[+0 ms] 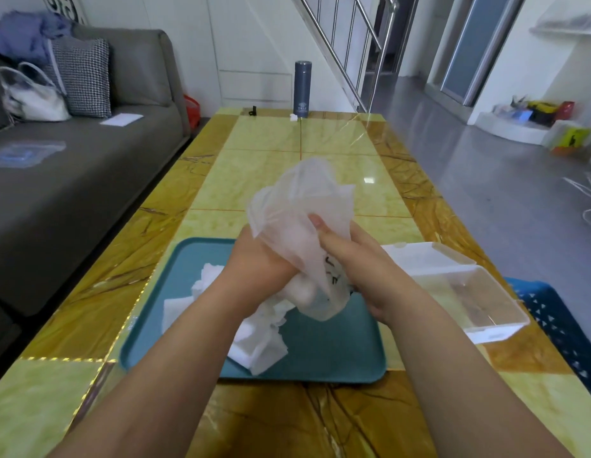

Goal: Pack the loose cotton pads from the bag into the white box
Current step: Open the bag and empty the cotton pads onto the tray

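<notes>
Our left hand (pixel 257 256) and right hand (pixel 357 259) both clutch the thin bag (pixel 300 196); cotton pads (pixel 261 345) look feather-light and floppy, so we'd pinch small stacks.

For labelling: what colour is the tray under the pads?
The tray is plain teal; head view shows it best.

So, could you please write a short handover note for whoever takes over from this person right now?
Left hand and right hand: both grip the plastic bag, held above the teal tray.
Cotton pads: a heap lies on the tray; some seem to remain in the bag's lower end.
White box: open on the table, right of the tray; no pads visible in it.
Done: bag mostly emptied. Left: shake out the rest, then pack the pads into the box.
</notes>
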